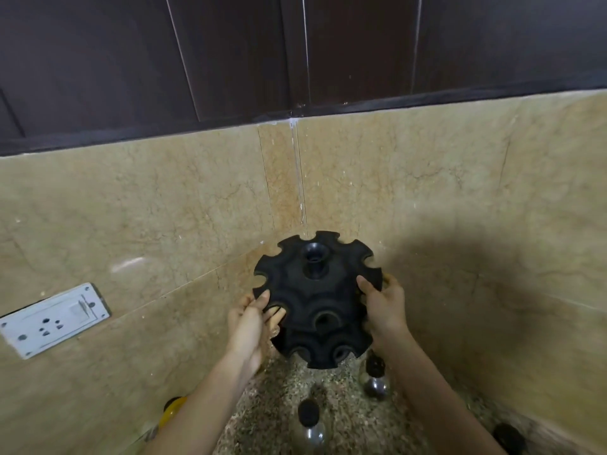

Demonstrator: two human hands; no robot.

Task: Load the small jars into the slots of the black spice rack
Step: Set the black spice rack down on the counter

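The black spice rack (317, 298), round with open slots around its rim and a hollow centre post, stands in the corner of a speckled granite counter (341, 418). My left hand (254, 323) grips its left edge, fingers in a slot. My right hand (382, 305) grips its right edge. All visible slots are empty. Small clear jars with black lids sit on the counter below the rack: one at the middle (308, 421), one under my right wrist (374, 377), and a black lid at the far right (507, 436). A yellow-filled jar (172, 410) shows behind my left forearm.
Beige marble wall tiles (427, 198) close the corner on both sides, with dark panels above. A white socket and switch plate (54, 318) is set in the left wall.
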